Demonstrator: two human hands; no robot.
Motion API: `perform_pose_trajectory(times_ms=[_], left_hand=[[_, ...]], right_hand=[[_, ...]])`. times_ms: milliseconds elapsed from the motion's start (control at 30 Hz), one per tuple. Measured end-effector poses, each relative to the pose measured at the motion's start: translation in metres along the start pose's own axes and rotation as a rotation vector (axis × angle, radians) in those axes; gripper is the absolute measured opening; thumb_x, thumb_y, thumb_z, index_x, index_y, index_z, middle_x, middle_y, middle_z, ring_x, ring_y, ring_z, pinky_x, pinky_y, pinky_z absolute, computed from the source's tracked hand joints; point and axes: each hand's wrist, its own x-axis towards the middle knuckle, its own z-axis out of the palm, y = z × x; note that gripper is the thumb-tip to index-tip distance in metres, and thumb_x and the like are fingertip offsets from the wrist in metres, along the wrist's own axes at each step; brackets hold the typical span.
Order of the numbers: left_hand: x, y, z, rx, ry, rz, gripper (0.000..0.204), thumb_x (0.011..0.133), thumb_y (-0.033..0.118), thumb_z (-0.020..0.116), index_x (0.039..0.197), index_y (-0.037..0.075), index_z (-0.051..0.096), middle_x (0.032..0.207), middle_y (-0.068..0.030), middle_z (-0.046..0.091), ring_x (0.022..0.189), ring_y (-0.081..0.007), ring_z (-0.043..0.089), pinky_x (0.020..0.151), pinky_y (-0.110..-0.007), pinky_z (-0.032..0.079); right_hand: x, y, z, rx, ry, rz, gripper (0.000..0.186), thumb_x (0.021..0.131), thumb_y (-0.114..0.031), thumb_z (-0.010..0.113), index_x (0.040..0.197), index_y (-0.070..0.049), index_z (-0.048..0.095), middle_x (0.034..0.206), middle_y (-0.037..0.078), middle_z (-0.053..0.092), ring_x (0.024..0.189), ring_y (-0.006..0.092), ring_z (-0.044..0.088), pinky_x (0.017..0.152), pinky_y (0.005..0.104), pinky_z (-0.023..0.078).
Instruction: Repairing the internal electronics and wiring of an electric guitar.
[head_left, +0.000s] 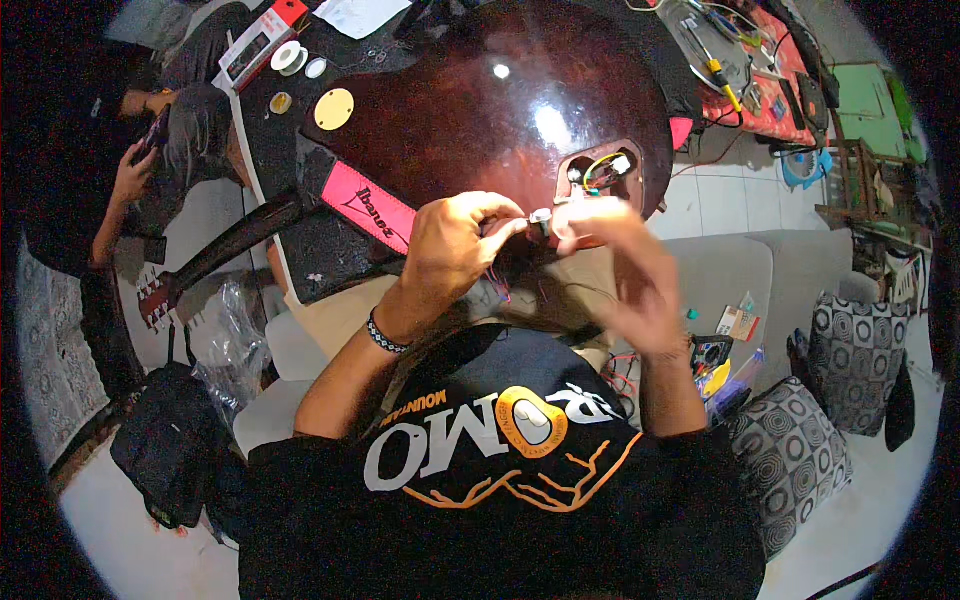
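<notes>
A dark red-brown electric guitar lies back up in front of me, its control cavity uncovered with coloured wires and metal parts inside. My left hand is closed in a pinch, by the guitar's near edge, at a small round metal part with a silver top. Thin wires hang below the fingers. Close on the other side of that part is my right hand, fingers curved toward it and smeared by motion. Whether they touch it is unclear. A pink strap lies along the guitar.
A round cream cover plate, solder spool and red-white box lie at the far left. A yellow-handled soldering iron rests at the far right. Another person holds a phone at left. Patterned cushions lie at right.
</notes>
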Motion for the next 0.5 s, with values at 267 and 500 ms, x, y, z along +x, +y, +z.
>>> perform_pose_trajectory(times_ms=[267,500], left_hand=[[0.001,0.000,-0.001,-0.017,0.004,0.005,0.013,0.088,0.013,0.080,0.096,0.003,0.078,0.089,-0.0145,0.077,0.078,-0.0236,0.076,0.070,-0.033,0.057],[0.001,0.002,-0.009,0.035,-0.006,0.003,0.013,0.089,0.016,0.079,0.095,0.004,0.079,0.090,-0.0139,0.077,0.080,-0.0254,0.076,0.071,-0.034,0.058]], right_hand=[[0.011,-0.034,0.004,0.575,-0.342,-0.266,0.049,0.088,-0.038,0.081,0.106,0.007,0.076,0.096,0.029,0.073,0.080,0.0319,0.074,0.064,0.0384,0.053],[-0.008,-0.010,-0.018,0.035,-0.343,0.179,0.032,0.085,-0.030,0.080,0.086,0.001,0.074,0.078,0.010,0.073,0.067,0.0204,0.066,0.063,0.0354,0.051]])
